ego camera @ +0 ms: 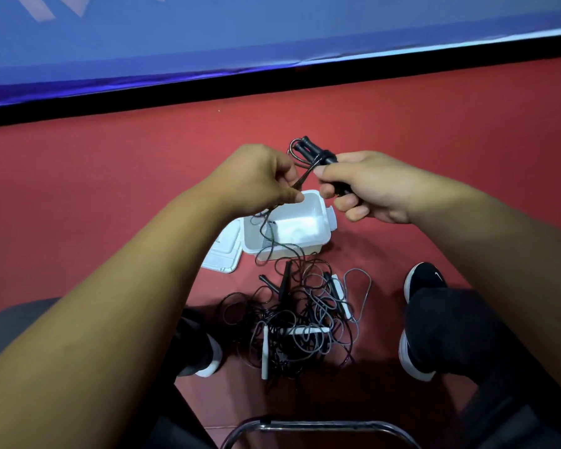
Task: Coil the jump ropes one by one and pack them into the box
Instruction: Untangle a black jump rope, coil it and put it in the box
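Both bare forearms reach forward and converge over the red floor point(110, 196); the right hand point(366, 186) curls round the paired black jump-rope handles point(309, 148), thumb laid along them; the left hand point(256, 179) pinches the black cord point(302, 175) between thumb and fingertips; this cord trails down across the open white box point(325, 230), which stands beneath the hands, toward the tangled pile of ropes point(298, 319) lying between the feet.

Head-worn view, facing forward and down; close over left hand point(259, 179), right hand point(366, 189)
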Motion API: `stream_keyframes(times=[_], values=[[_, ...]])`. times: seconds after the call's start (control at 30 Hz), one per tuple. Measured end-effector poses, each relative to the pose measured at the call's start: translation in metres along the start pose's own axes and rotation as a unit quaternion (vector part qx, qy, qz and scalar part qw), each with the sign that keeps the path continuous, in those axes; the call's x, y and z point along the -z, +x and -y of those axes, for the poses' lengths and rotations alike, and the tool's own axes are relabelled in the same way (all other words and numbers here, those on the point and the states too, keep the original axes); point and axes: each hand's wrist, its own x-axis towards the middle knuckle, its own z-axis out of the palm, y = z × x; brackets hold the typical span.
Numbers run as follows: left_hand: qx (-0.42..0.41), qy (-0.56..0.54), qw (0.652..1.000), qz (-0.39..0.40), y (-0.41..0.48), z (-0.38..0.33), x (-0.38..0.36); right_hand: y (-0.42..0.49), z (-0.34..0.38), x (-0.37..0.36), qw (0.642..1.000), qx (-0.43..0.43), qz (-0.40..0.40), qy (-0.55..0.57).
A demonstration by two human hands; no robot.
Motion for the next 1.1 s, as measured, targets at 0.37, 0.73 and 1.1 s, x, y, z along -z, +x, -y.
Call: stream_keyframes(times=[0.37, 0.73, 1.1], values=[[0.03, -0.206, 0.978, 0.0, 0.001, -0.007, -0.009, -0.006, 0.01, -0.005, 0.994, -0.004, -0.04, 0.104], [-0.072, -0.301, 0.951, 0.021, 0.001, -0.002, 0.001, -0.008, 0.023, 0.005, 0.974, 0.004, -0.078, 0.211], [0.03, -0.072, 0.997, 0.016, 0.005, 0.015, -0.009, -0.015, 0.017, 0.0, 0.985, 0.02, -0.017, 0.172]])
